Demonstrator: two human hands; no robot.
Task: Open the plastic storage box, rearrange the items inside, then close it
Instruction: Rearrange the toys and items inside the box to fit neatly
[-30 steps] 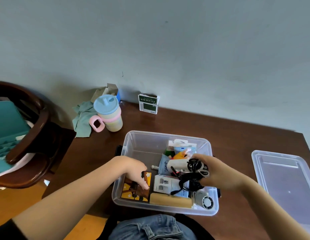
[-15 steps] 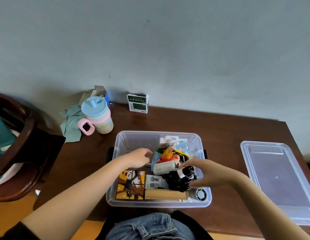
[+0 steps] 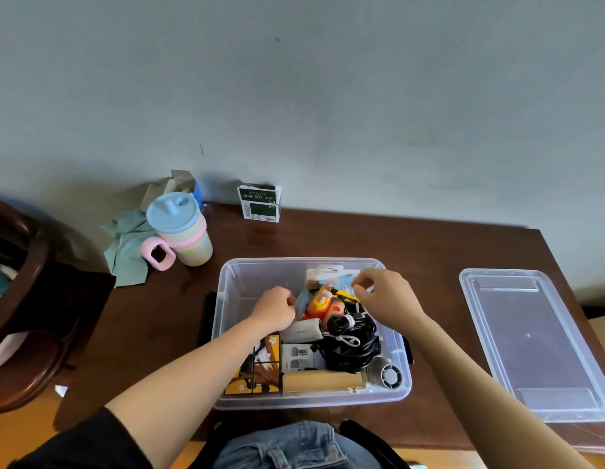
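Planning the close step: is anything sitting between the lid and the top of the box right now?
Yes. Both hands are inside the storage box: the left hand and the right hand reach over its rim among the items. The lid lies flat on the table to the box's right, with bare tabletop between them.

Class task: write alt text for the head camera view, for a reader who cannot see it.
Both hands, left hand and right hand, reach into an open clear storage box of toys, cables and small boxes on a brown table. Its lid lies to the right.
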